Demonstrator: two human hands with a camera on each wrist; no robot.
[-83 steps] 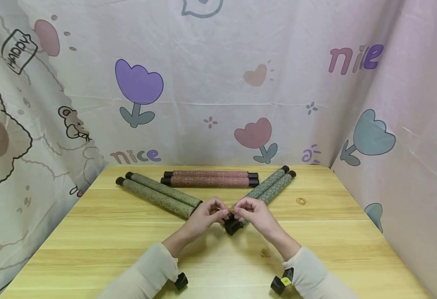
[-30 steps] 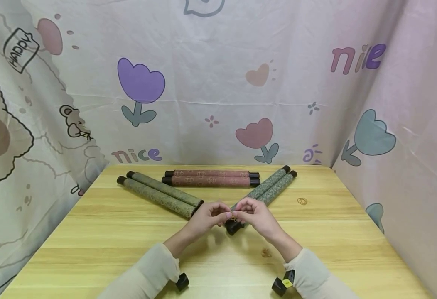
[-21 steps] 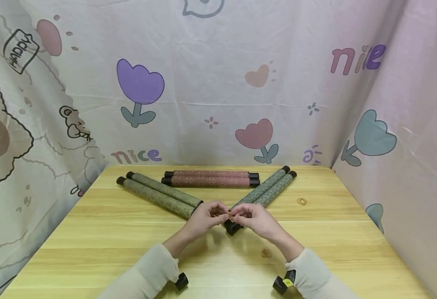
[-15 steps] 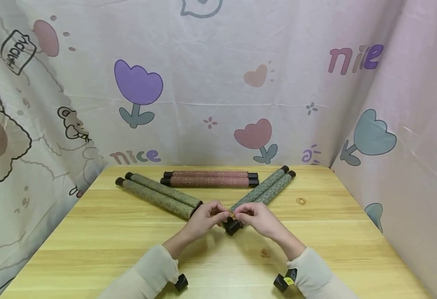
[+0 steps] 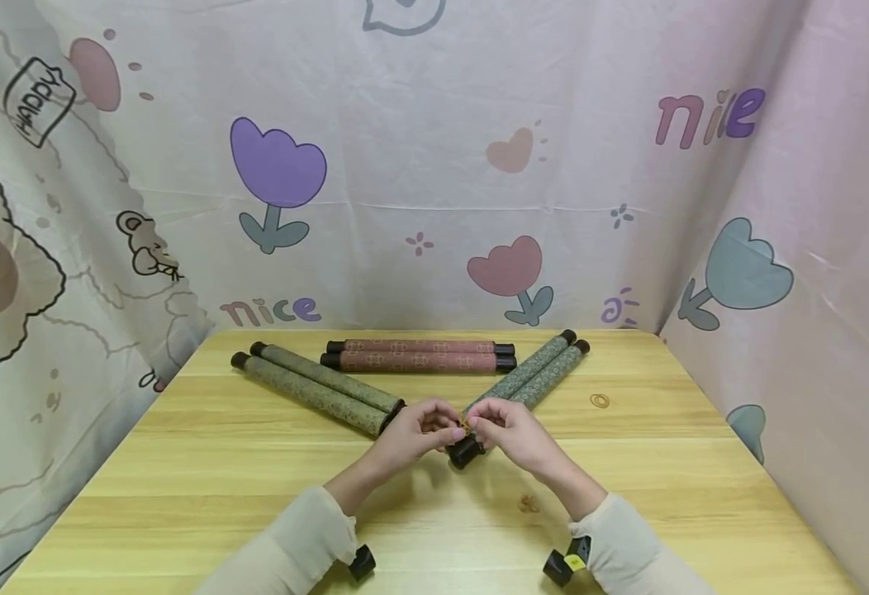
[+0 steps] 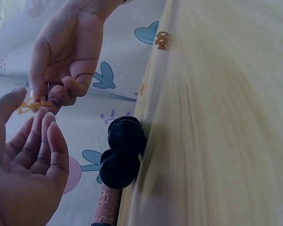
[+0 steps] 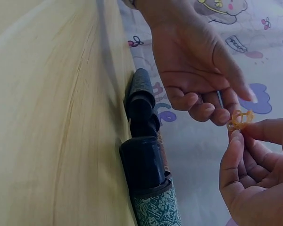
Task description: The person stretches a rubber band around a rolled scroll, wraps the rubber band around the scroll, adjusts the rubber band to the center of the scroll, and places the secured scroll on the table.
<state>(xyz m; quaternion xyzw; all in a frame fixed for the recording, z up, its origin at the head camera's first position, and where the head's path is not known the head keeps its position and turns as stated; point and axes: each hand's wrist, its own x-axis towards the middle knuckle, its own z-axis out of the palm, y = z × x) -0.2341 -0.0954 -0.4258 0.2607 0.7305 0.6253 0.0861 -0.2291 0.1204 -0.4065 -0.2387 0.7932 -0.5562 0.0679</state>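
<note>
"Where are the orange rubber bands (image 6: pixel 35 103)?"

"Above the worktop (image 5: pixel 442 533), pinched by the right hand (image 5: pixel 510 430), at its left-hand side."

"And the left hand (image 5: pixel 415 435)?"

"Directly opposite, thumb standing clear, loosely bent fingers right by the bands, gripping nothing."

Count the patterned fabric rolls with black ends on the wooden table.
6: two olive rolls at left, two red rolls along the back, two teal rolls right of centre, partly hidden by the hands.
</note>
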